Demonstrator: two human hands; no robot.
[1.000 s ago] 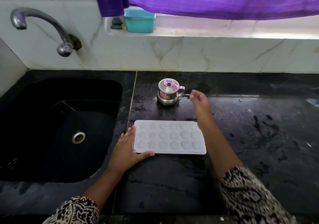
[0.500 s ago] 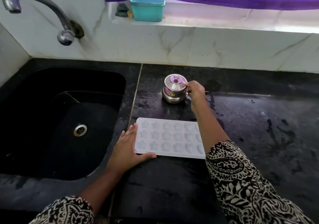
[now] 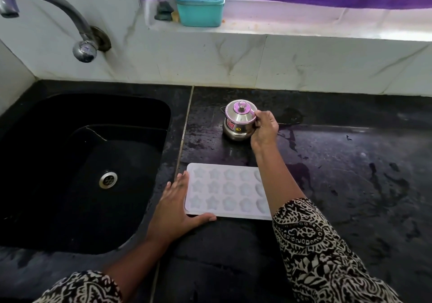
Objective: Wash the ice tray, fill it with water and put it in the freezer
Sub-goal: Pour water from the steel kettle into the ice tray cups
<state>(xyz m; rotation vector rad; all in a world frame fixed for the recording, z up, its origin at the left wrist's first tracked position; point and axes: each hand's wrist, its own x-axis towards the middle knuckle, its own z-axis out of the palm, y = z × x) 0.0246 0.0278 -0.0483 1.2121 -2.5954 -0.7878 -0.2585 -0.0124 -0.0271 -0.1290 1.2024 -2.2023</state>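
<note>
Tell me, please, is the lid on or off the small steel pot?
On: the lid sits squarely atop the steel pot, knob upward.

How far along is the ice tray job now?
Done: the ice tray lies on the counter beside the sink; washing unconfirmed. In hand: left hand rests against its corner, right hand grips the steel pot. Left: filling, then the freezer, not in view.

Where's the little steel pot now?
Head view: the steel pot stands on the counter right of the sink, behind the ice tray, gripped by the right hand.
</note>
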